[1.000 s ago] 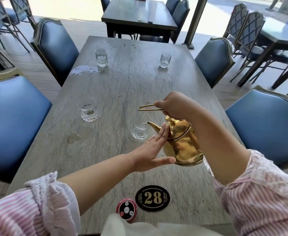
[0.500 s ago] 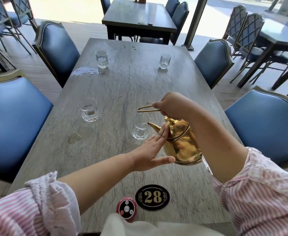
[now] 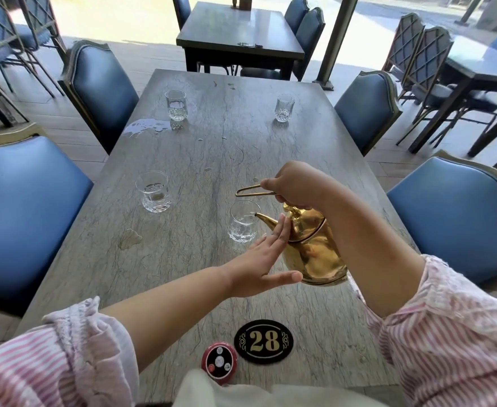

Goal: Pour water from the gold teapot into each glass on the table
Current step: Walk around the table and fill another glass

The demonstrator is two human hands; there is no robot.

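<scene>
The gold teapot (image 3: pixel 312 248) hangs tilted above the grey table (image 3: pixel 241 148), its spout tip over the rim of the nearest glass (image 3: pixel 243 221). My right hand (image 3: pixel 295 183) is shut on the teapot's thin wire handle from above. With flat, spread fingers, my left hand (image 3: pixel 263 265) rests against the pot's left side and lid. A second glass (image 3: pixel 152 190) with water stands to the left. Two more glasses stand at the far end, one on the left (image 3: pixel 176 104) holding water and one on the right (image 3: pixel 284 107).
A puddle (image 3: pixel 144 127) lies by the far left glass and a smaller wet patch (image 3: pixel 129 238) near the left edge. A black "28" plaque (image 3: pixel 263 341) and a red call button (image 3: pixel 219 359) sit at the near edge. Blue chairs (image 3: pixel 21 207) flank both sides.
The teapot and both hands hold nearly the same pose over the near glass. The view has shifted slightly, so the table sits a little lower in frame.
</scene>
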